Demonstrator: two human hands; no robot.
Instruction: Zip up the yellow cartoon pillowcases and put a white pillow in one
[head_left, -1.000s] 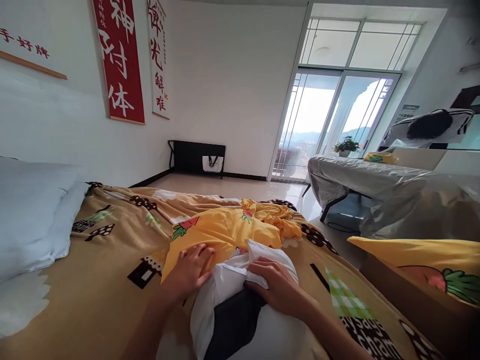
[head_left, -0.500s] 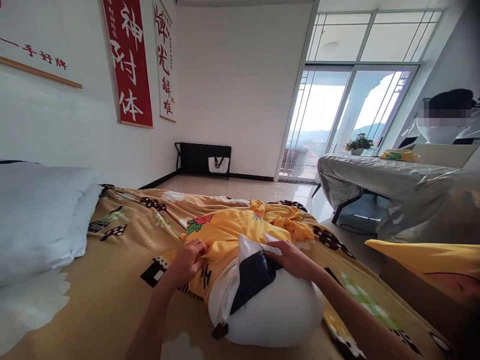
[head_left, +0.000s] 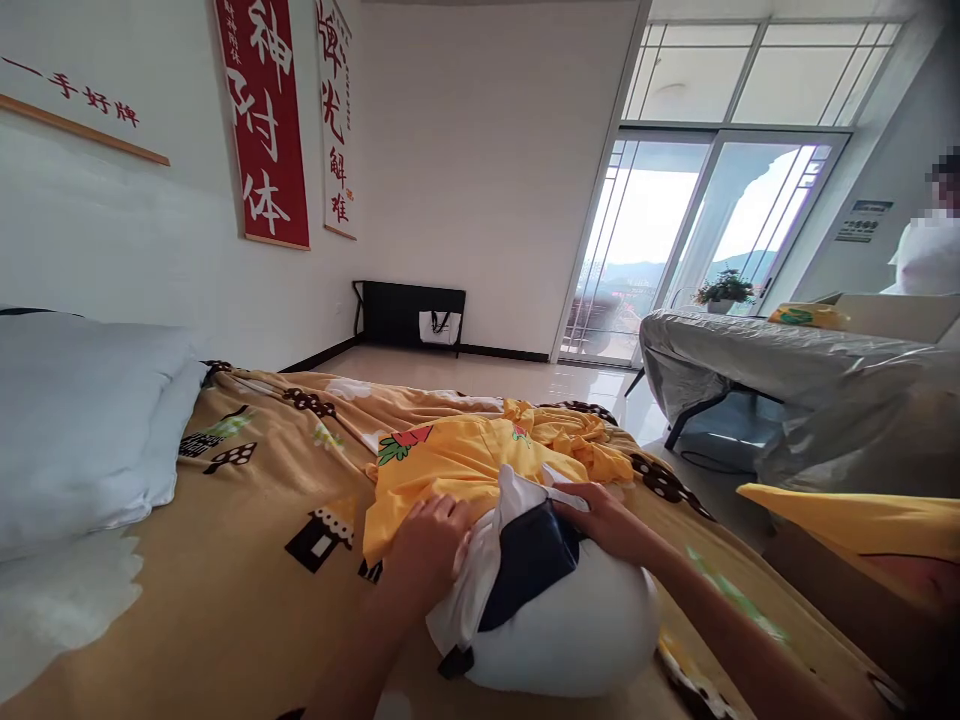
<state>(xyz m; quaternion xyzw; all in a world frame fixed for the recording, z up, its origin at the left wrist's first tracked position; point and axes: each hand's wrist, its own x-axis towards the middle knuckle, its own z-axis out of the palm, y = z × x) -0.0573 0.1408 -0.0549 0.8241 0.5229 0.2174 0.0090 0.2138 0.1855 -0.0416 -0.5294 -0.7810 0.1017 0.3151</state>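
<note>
A stuffed white pillow, bunched into a round bundle with a dark navy patch, lies in front of me on the bed. My right hand grips the white fabric at its upper right, thumb by the navy patch. Beyond and left of the bundle spreads a yellow cloth cover printed with carrots, partly crumpled. My left hand is at the cover's near edge, against the pillow's left side. Its fingers are curled on the yellow cloth, their tips partly hidden.
Under everything is a tan patterned blanket. White pillows are stacked at left. On the right stand a box with yellow fabric over it and a plastic-covered table. A person is behind the table.
My left hand has moved right, from the yellow cover's left part to beside the white pillow. My right hand keeps its grip. The person at far right has shifted and stands higher.
</note>
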